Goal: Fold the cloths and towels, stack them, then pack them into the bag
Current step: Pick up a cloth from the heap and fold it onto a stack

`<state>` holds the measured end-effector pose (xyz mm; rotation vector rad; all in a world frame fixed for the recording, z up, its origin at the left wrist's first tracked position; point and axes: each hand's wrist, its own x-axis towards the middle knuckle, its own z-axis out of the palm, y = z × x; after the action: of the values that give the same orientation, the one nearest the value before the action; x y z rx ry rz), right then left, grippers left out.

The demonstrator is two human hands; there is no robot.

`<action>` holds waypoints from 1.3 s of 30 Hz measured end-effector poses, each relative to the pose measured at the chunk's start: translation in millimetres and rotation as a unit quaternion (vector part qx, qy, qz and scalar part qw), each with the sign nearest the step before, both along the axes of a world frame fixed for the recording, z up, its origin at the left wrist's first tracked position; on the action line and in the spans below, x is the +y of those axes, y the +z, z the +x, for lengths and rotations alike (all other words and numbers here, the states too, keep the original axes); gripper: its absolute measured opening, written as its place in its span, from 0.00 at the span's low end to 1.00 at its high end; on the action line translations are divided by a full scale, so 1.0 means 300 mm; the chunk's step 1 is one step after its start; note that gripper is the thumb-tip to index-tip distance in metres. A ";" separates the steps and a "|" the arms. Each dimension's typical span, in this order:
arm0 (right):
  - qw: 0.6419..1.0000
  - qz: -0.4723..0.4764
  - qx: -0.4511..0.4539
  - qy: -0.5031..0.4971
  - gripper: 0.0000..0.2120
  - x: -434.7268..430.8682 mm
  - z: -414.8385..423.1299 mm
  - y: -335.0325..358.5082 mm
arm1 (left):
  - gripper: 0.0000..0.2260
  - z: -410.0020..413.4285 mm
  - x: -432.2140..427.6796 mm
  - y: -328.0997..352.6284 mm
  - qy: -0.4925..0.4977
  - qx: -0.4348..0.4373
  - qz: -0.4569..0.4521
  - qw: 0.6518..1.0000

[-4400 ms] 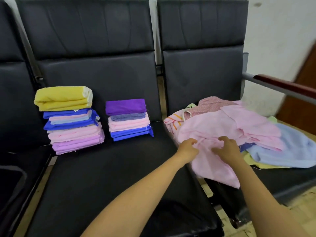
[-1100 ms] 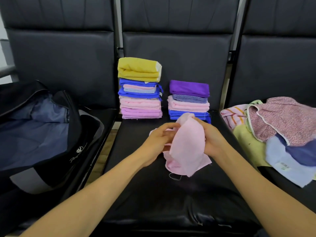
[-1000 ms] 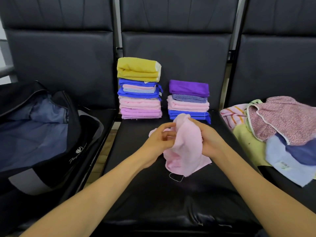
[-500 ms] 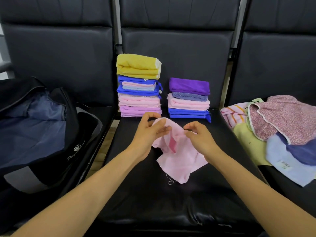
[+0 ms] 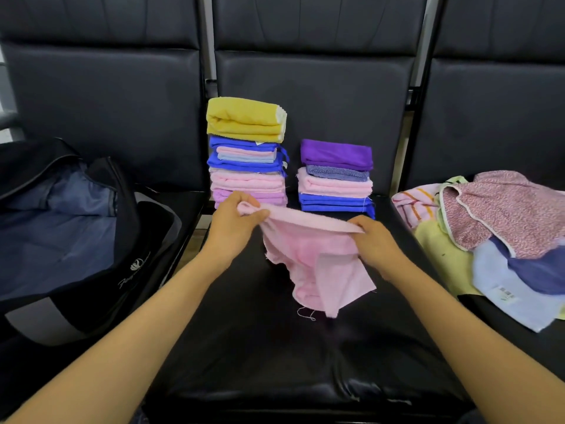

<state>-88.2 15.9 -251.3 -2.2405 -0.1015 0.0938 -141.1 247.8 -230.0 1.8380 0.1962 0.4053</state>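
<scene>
1. Gripping the top edge of the pink cloth with both hands, we have our left hand curled round its left corner, thumb and fingers closed on the fabric. Our right hand pinches the same edge further right, so the hem runs taut between them.
2. From that edge the pink cloth hangs at the centre of the frame. Its lower part is crumpled, its bottom corner lies on the black seat, and a loose thread trails from it.
3. Above our hands, in the upper centre, two folded stacks stand against the backrest. The taller stack is on the left, with a yellow towel on top of blue, pink and lilac layers.
4. Just to its right is the shorter stack, with a purple cloth on top, then grey-blue, pink and blue.
5. Our left hand overlaps the foot of the taller stack in this view; we cannot tell whether it touches it.
6. At the left of the frame the dark bag sits open on the neighbouring seat, showing its blue lining.
7. At the right edge lies a loose pile of unfolded cloths: a speckled pink one on top, over striped pink, pale yellow, light blue and darker blue pieces.
</scene>
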 end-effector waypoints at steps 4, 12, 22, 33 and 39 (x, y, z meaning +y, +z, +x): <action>0.977 0.196 0.075 0.032 0.09 -0.019 -0.018 0.043 | 0.16 0.002 0.022 -0.073 -0.051 0.180 0.229 0.955; 0.956 0.220 0.104 0.162 0.07 0.046 -0.074 0.097 | 0.15 -0.033 -0.152 -0.112 -0.199 0.114 0.175 0.958; 0.930 -0.266 0.083 0.238 0.13 -0.015 -0.055 0.038 | 0.03 -0.031 -0.135 -0.030 -0.264 0.159 -0.044 0.950; 0.952 0.106 0.162 0.236 0.14 -0.041 -0.036 0.053 | 0.12 -0.016 -0.082 -0.086 -0.255 0.213 0.243 0.911; 0.946 -0.108 0.145 0.271 0.22 -0.085 -0.032 0.087 | 0.03 -0.036 -0.058 -0.015 -0.276 0.167 -0.133 0.937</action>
<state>-97.8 -9.6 -225.2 -2.3287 -0.5690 0.7603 -152.0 230.4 -234.3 1.5969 -0.0396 -0.3157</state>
